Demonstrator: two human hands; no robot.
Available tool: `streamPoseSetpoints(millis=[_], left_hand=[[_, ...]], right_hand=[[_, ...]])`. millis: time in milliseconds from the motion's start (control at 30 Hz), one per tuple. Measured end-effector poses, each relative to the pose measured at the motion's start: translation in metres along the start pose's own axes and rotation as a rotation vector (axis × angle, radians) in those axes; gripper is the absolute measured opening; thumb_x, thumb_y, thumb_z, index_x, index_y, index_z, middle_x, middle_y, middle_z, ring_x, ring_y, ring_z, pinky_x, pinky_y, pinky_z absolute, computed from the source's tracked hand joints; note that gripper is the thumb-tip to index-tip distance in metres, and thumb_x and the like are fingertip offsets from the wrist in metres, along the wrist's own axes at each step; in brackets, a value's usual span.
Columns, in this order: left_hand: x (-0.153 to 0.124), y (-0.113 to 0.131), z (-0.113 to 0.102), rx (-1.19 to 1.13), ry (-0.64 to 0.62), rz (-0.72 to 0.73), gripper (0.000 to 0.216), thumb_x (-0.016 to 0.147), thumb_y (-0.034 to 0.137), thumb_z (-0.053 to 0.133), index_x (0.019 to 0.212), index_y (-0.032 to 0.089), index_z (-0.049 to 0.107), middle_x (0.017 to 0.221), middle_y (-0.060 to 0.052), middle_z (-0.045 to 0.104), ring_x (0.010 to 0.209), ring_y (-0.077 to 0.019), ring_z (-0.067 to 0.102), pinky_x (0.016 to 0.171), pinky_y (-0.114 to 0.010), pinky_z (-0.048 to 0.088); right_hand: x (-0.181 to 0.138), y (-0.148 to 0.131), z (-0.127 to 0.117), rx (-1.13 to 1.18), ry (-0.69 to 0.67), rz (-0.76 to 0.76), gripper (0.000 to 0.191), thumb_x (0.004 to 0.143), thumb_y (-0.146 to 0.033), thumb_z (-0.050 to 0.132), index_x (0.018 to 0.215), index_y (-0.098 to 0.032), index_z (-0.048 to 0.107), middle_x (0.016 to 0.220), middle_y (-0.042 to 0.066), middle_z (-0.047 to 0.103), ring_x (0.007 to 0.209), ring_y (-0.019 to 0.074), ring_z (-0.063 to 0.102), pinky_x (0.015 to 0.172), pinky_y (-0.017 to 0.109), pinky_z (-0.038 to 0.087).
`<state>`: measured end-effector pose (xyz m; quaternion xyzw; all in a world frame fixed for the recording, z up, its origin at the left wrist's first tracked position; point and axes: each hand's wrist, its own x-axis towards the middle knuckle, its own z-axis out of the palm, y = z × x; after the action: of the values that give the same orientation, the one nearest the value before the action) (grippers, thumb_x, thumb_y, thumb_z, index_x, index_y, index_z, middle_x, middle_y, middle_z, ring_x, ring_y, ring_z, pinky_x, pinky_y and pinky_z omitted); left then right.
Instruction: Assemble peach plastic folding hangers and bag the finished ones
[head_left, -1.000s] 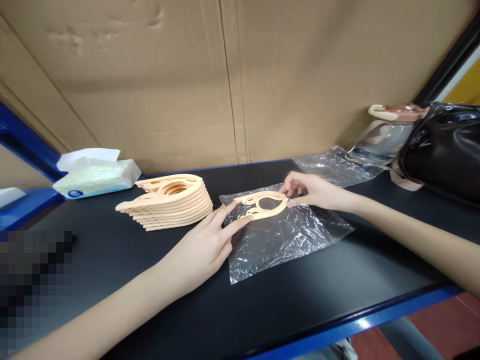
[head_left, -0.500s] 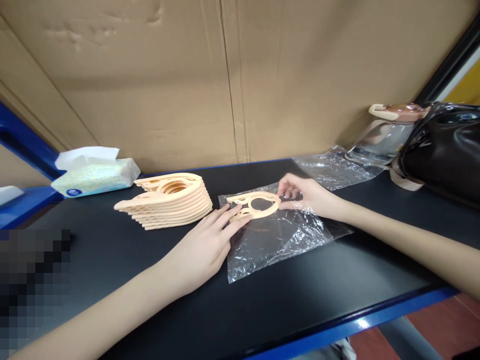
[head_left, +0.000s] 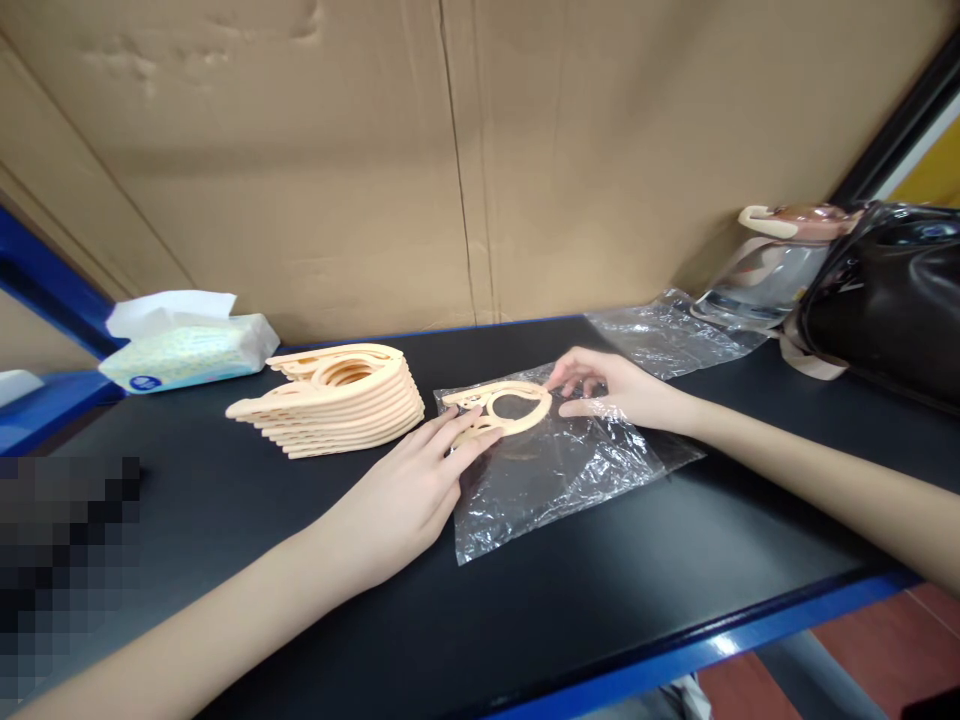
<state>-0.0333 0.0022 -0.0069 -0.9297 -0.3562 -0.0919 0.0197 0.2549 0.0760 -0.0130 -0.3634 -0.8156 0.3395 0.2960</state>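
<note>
A cream folding clothes hanger [head_left: 538, 415] lies folded on a clear plastic bag [head_left: 555, 480] spread over the dark tabletop; I cannot tell whether it is inside the bag. My left hand [head_left: 416, 480] lies flat with fingers spread, the tips on the hanger's left end. At the rounded right end is my right hand [head_left: 600, 388], index finger touching it and the thumb slightly apart, other fingers curled. Bag film shows against the right wrist. Just left of the bag stands a neat stack of several matching folded hangers [head_left: 352, 400].
A tissue pack [head_left: 202, 350] sits at the back left. Another clear plastic bag [head_left: 675, 335] lies at the back right, near a water bottle [head_left: 765, 270] and a black bag [head_left: 885, 310]. Cardboard [head_left: 337, 200] closes off the back. The table has a blue front edge [head_left: 712, 650].
The hanger has shifted slightly left, and my right hand followed it. My right thumb has come away from the hanger's rounded end. My left hand has stayed in place.
</note>
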Motion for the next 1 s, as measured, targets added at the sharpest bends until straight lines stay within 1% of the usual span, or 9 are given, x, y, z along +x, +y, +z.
streamPoseSetpoints(millis=[200, 467, 533, 633, 733, 800, 867, 933, 1000], left_hand=[[0.000, 0.002, -0.002, 0.075, -0.044, -0.031, 0.059, 0.086, 0.004, 0.034, 0.142, 0.021, 0.036, 0.149, -0.011, 0.035, 0.134, -0.0278, 0.036, 0.105, -0.046, 0.040], [0.005, 0.004, -0.005, 0.341, -0.004, -0.029, 0.071, 0.072, -0.005, 0.038, 0.138, 0.021, 0.045, 0.147, -0.013, 0.038, 0.138, -0.0337, 0.028, 0.106, -0.051, 0.037], [0.005, 0.005, -0.011, 0.392, 0.034, 0.003, 0.066, 0.072, -0.004, 0.040, 0.134, 0.017, 0.050, 0.147, -0.015, 0.039, 0.138, -0.0353, 0.029, 0.107, -0.054, 0.034], [0.004, 0.004, -0.027, 0.429, 0.149, 0.095, 0.056, 0.077, 0.000, 0.042, 0.130, 0.012, 0.053, 0.146, -0.016, 0.040, 0.138, -0.0345, 0.029, 0.112, -0.055, 0.027], [0.001, -0.001, -0.049, 0.472, 0.287, 0.126, 0.045, 0.088, 0.013, 0.043, 0.132, 0.015, 0.048, 0.145, -0.013, 0.041, 0.138, -0.0296, 0.030, 0.113, -0.052, 0.024], [-0.002, -0.009, -0.063, 0.489, 0.350, 0.069, 0.041, 0.094, 0.024, 0.041, 0.133, 0.013, 0.045, 0.143, -0.015, 0.042, 0.137, -0.0289, 0.031, 0.113, -0.052, 0.023], [-0.004, -0.020, -0.075, 0.471, 0.364, -0.008, 0.048, 0.097, 0.040, 0.033, 0.133, 0.010, 0.043, 0.141, -0.017, 0.044, 0.136, -0.0305, 0.032, 0.112, -0.052, 0.023], [-0.006, -0.035, -0.082, 0.465, 0.290, -0.043, 0.063, 0.096, 0.055, 0.024, 0.136, 0.009, 0.040, 0.138, -0.016, 0.046, 0.134, -0.0313, 0.034, 0.111, -0.052, 0.023], [-0.008, -0.049, -0.084, 0.478, 0.243, -0.073, 0.075, 0.092, 0.065, 0.021, 0.134, 0.006, 0.043, 0.135, -0.017, 0.048, 0.130, -0.0333, 0.038, 0.110, -0.053, 0.024]], right_hand=[[0.001, -0.001, -0.006, 0.004, -0.026, 0.041, 0.032, 0.078, -0.030, 0.068, 0.103, -0.021, 0.050, 0.104, 0.007, 0.068, 0.087, 0.0182, 0.063, 0.072, 0.034, 0.049], [-0.006, -0.022, -0.027, -0.252, -0.164, 0.093, 0.042, 0.083, -0.028, 0.061, 0.122, -0.022, 0.048, 0.110, 0.005, 0.068, 0.099, 0.0192, 0.063, 0.082, 0.035, 0.050], [-0.007, -0.027, -0.028, -0.306, -0.183, 0.088, 0.043, 0.084, -0.027, 0.059, 0.125, -0.022, 0.047, 0.111, 0.004, 0.068, 0.101, 0.0201, 0.062, 0.080, 0.034, 0.050], [-0.009, -0.032, -0.029, -0.393, -0.202, 0.080, 0.050, 0.083, -0.030, 0.062, 0.130, -0.026, 0.045, 0.115, 0.003, 0.067, 0.102, 0.0231, 0.062, 0.081, 0.036, 0.048], [-0.012, -0.035, -0.031, -0.428, -0.256, 0.078, 0.064, 0.079, -0.035, 0.067, 0.137, -0.032, 0.039, 0.125, 0.001, 0.062, 0.111, 0.0263, 0.058, 0.088, 0.039, 0.045], [-0.014, -0.036, -0.032, -0.431, -0.279, 0.090, 0.068, 0.078, -0.037, 0.068, 0.139, -0.034, 0.037, 0.130, 0.000, 0.058, 0.117, 0.0272, 0.054, 0.091, 0.039, 0.044], [-0.015, -0.038, -0.032, -0.456, -0.282, 0.103, 0.067, 0.079, -0.039, 0.067, 0.139, -0.035, 0.038, 0.133, 0.000, 0.056, 0.118, 0.0283, 0.053, 0.093, 0.040, 0.043], [-0.016, -0.039, -0.032, -0.486, -0.283, 0.094, 0.065, 0.080, -0.040, 0.066, 0.139, -0.035, 0.038, 0.133, 0.001, 0.056, 0.116, 0.0298, 0.053, 0.093, 0.042, 0.043], [-0.017, -0.039, -0.032, -0.505, -0.280, 0.083, 0.065, 0.081, -0.041, 0.065, 0.140, -0.035, 0.037, 0.133, 0.002, 0.056, 0.117, 0.0310, 0.053, 0.094, 0.044, 0.042]])
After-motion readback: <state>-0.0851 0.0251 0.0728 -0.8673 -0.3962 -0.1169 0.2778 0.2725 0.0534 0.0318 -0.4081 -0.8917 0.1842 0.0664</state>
